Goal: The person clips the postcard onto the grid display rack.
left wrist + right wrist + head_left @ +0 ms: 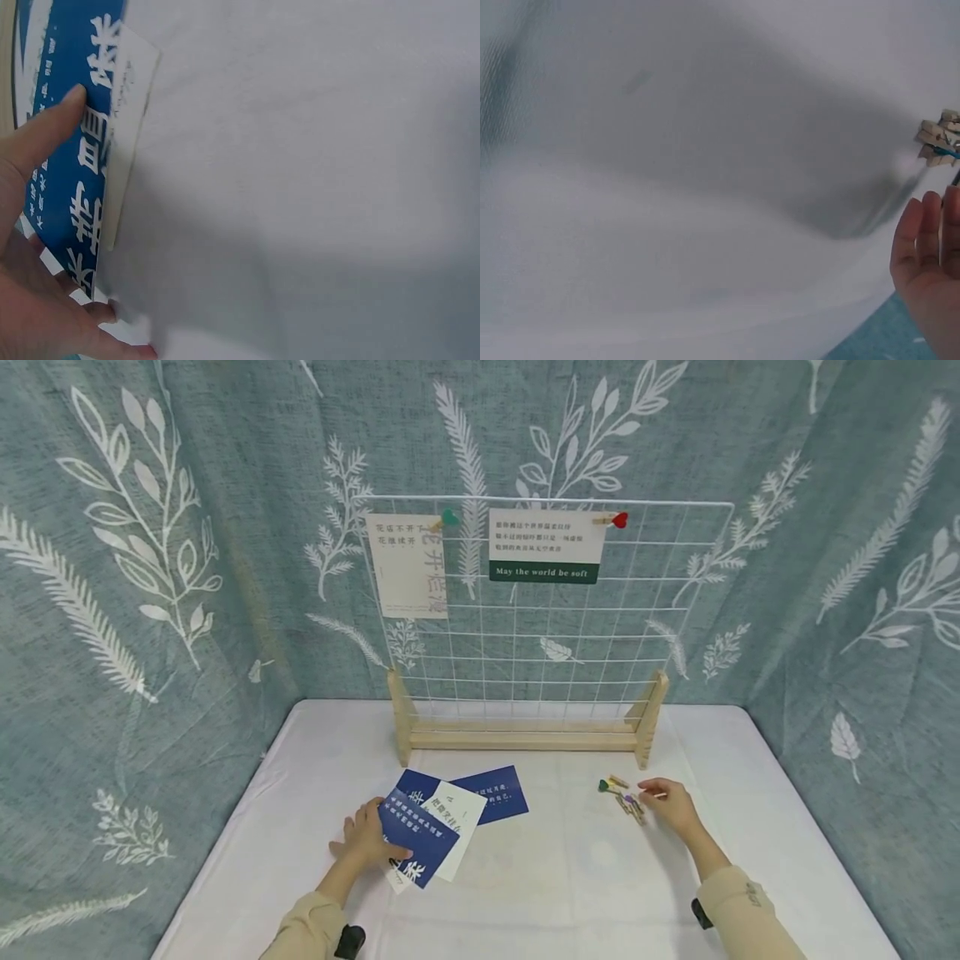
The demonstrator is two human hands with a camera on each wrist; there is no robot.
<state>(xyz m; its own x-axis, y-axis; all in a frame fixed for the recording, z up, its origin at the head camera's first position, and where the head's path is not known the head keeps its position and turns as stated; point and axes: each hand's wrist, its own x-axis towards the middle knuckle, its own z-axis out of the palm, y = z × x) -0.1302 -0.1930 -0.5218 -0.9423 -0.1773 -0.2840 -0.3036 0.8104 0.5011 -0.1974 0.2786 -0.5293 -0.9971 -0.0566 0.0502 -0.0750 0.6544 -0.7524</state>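
My left hand [365,837] grips a blue card [422,843] with white writing at the left of the table. In the left wrist view the thumb lies on the blue card [96,131] and the other fingers are at its lower edge, partly behind it. A white card [467,814] and another blue card [504,793] lie spread beside and under it. On the right, my right hand [671,806] hovers by a small pile of wooden clothespins [630,804], fingers slightly bent. The right wrist view shows its fingers just short of the clothespins [936,142]; some fingertips are cut off.
A white wire grid [555,635] stands on a wooden base [525,742] at the back. Clothespins with a green heart [449,517] and a red heart [619,520] hold a cream card [405,568] and a white-and-green card [546,545]. Patterned curtains [150,693] surround the table.
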